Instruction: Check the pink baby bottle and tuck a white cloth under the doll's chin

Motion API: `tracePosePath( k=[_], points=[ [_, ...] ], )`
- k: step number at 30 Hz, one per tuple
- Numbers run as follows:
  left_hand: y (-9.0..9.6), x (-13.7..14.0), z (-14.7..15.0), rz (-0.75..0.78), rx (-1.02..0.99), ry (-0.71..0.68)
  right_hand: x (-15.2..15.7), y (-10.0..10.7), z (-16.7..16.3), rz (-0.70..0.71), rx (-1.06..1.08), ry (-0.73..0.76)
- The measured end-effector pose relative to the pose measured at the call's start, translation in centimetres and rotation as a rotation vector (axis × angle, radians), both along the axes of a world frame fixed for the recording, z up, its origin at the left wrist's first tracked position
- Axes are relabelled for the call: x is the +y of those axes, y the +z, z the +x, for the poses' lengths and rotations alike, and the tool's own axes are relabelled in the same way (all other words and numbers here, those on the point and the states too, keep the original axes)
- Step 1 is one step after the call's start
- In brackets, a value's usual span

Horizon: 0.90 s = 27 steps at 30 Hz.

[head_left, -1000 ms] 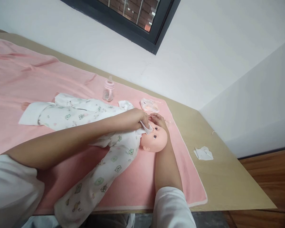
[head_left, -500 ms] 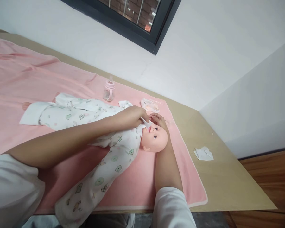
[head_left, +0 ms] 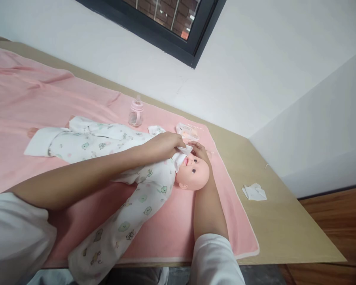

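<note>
A bald baby doll (head_left: 192,174) lies on its back, its head toward the right. It wears a white printed outfit (head_left: 136,202) with long sleeves and legs. My left hand (head_left: 166,145) reaches across the doll's chest, fingers pinched on a white cloth (head_left: 185,149) at the neck, just below the mouth. Whether that cloth belongs to the outfit's collar, I cannot tell. Past the head's far side, my right hand (head_left: 199,149) has loosely bent fingers near the cloth's edge. Nothing shows in them, and the head partly hides this hand.
A pink blanket (head_left: 172,229) covers much of the table (head_left: 284,225). Beyond the doll stands a baby bottle (head_left: 135,114) with a pink collar. A clear plastic packet (head_left: 187,131) lies by my hands. On the table's right is a folded white tissue (head_left: 254,192).
The white cloth's tip has shifted away from the doll's mouth toward my right hand and now lies folded over. Both arms have hardly moved.
</note>
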<state>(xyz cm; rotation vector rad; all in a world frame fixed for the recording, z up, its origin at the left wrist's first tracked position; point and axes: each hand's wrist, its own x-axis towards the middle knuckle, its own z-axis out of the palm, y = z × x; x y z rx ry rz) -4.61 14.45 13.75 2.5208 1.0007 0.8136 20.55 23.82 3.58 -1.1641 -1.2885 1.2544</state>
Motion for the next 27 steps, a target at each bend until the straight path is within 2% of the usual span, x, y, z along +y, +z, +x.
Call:
tracePosePath(
  k=[7, 14, 19, 23, 27],
  points=[
    [-0.17, -0.06, 0.08, 0.016, -0.026, -0.006, 0.19, -0.05, 0.06, 0.006, -0.016, 0.000],
    [0.54, -0.77, -0.05, -0.117, -0.066, -0.104, 0.45, -0.14, 0.27, 0.004, 0.007, 0.018],
    [0.30, -0.95, 0.16, -0.092, -0.035, -0.150, 0.72, -0.36, 0.43, 0.006, 0.041, 0.024],
    [0.27, -0.93, 0.28, -0.087, 0.026, -0.137, 0.74, -0.39, 0.43, 0.003, 0.038, 0.026],
    [0.53, -1.02, 0.30, -0.112, 0.002, -0.097, 0.41, -0.10, 0.27, 0.009, 0.020, 0.025]
  ],
)
